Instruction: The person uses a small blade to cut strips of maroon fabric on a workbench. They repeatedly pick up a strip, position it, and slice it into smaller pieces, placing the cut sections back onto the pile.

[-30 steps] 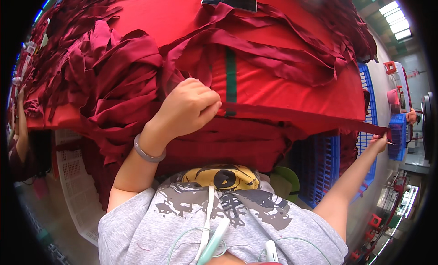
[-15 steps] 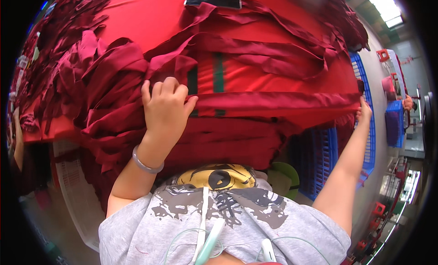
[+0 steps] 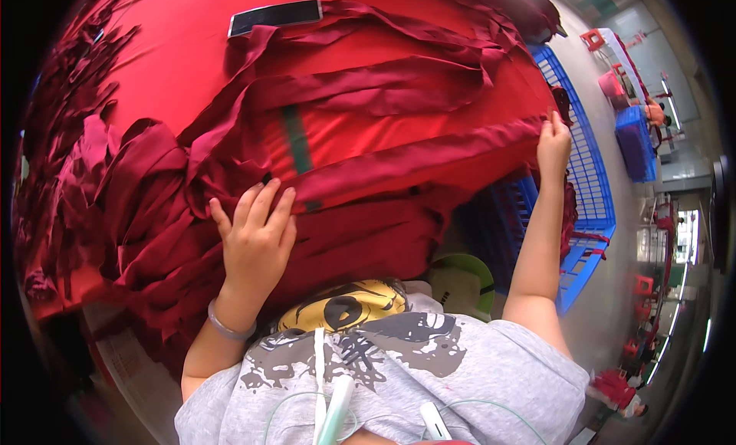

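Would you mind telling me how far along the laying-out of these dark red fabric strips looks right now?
Done: several dark red strips already lie lengthwise across the red-covered table. In hand: one long strip is stretched along the near edge, the left hand pressing flat on one end and the right hand pinching the far end. Left: a tangled heap of strips sits at the left.

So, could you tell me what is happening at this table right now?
A person is spreading a long dark red fabric strip across a table covered in red cloth. The left hand lies flat on one end of the strip, fingers spread. The right hand pinches the other end at the table's edge, arm stretched out. More strips are heaped to the left.
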### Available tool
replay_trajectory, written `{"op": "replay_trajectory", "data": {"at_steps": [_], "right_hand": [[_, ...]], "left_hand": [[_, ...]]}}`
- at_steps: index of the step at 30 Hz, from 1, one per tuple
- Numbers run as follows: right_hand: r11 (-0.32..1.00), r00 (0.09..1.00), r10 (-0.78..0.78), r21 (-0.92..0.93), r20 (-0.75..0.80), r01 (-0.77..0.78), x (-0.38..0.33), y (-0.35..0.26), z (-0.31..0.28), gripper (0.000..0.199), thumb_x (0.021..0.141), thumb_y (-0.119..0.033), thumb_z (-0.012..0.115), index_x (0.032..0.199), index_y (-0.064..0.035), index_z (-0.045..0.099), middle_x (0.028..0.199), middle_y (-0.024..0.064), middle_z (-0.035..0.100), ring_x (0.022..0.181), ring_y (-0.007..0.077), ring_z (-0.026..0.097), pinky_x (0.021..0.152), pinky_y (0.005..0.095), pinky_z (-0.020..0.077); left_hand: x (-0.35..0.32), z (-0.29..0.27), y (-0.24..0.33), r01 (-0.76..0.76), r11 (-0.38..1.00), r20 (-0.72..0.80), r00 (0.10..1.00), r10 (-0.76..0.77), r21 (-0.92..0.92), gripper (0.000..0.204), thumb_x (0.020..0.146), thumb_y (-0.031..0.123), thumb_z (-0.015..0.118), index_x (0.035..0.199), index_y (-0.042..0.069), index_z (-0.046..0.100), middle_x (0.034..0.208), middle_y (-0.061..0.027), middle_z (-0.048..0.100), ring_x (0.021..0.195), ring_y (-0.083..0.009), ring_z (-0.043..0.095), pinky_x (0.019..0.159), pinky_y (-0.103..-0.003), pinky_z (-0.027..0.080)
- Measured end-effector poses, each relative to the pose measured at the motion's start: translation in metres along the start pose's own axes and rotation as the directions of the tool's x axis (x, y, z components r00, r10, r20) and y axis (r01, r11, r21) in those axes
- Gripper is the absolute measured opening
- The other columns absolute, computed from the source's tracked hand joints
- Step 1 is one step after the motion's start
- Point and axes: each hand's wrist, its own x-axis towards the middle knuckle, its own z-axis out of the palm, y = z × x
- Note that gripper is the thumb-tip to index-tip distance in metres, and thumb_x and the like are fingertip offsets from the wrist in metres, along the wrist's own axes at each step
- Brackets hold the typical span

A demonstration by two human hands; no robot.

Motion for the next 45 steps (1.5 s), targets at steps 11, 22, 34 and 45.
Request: {"op": "replay_trajectory", "data": {"at_steps": [11,22,34,45], "right_hand": [[0.674,0.585,-0.732,0.496,0.349,0.548,-0.189,-0.261,-0.001,0.033,0.081,-0.011,0.067,0.113,-0.0042,0.065,0.071,0.0066,0.056,0.065,0.0220,0.062,0.053,0.0346,0.0496],[0.700,0.637,-0.678,0.584,0.366,0.410,-0.201,-0.254,0.008,0.029,0.084,-0.007,0.063,0.112,-0.0010,0.065,0.071,0.0111,0.061,0.058,0.0270,0.063,0.051,0.0365,0.0504],[0.724,0.736,-0.573,0.644,0.360,0.249,-0.223,-0.260,0.021,0.037,0.085,-0.008,0.066,0.119,-0.0013,0.056,0.098,0.0206,0.068,0.081,0.0352,0.069,0.066,0.0378,0.0560],[0.737,0.700,-0.514,0.673,0.495,0.065,-0.201,-0.260,0.001,0.032,0.083,-0.011,0.070,0.113,-0.0002,0.066,0.084,0.0168,0.069,0.070,0.0262,0.070,0.062,0.0331,0.0543]], "left_hand": [[-0.006,0.007,0.003,0.041,0.998,-0.040,0.998,-0.044,-0.051,0.039,0.086,0.025,0.065,0.124,0.015,0.063,0.130,-0.0022,0.058,0.124,-0.0202,0.050,0.114,-0.060,0.006],[-0.012,0.015,-0.002,0.030,0.995,-0.086,0.996,-0.039,-0.100,0.043,0.081,0.032,0.070,0.122,0.022,0.064,0.132,0.0009,0.056,0.123,-0.0181,0.050,0.112,-0.063,0.007],[-0.013,0.020,-0.002,0.028,0.996,-0.107,0.994,-0.037,-0.085,0.042,0.079,0.032,0.069,0.119,0.022,0.065,0.132,0.0014,0.056,0.122,-0.0161,0.050,0.110,-0.068,0.008],[-0.017,0.020,-0.008,0.023,0.971,-0.087,0.995,-0.045,-0.237,0.053,0.081,0.040,0.068,0.126,0.013,0.060,0.137,-0.0014,0.055,0.126,-0.0178,0.049,0.111,-0.067,-0.003]]}}
